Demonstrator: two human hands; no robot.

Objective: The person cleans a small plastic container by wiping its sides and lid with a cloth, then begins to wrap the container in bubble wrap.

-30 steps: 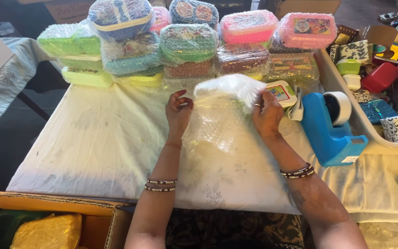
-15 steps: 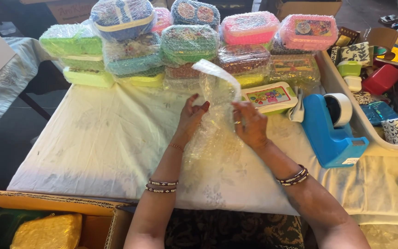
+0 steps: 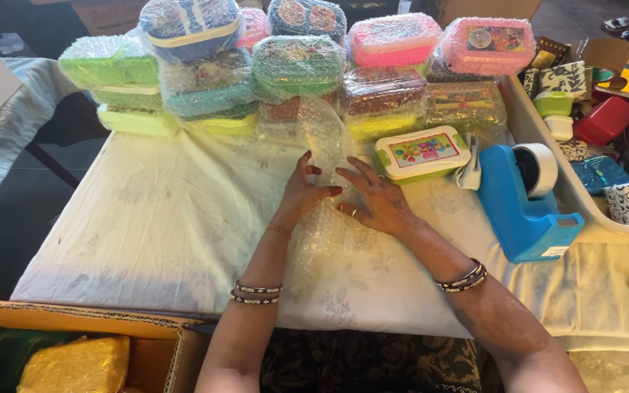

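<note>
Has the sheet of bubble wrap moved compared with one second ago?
Yes. The bubble wrap was held up in front of the stacked wrapped boxes; both hands now press it down onto the white tablecloth.

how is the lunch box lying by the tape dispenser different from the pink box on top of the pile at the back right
The green-and-white lunch box is bare, while the pink box is wrapped in bubble wrap. The green-and-white one lies on the white tablecloth, next to the blue tape dispenser; the pink one sits on top of another wrapped box in the stack. Their colours differ too. Both are rounded rectangular boxes with a colourful picture on the lid.
</note>
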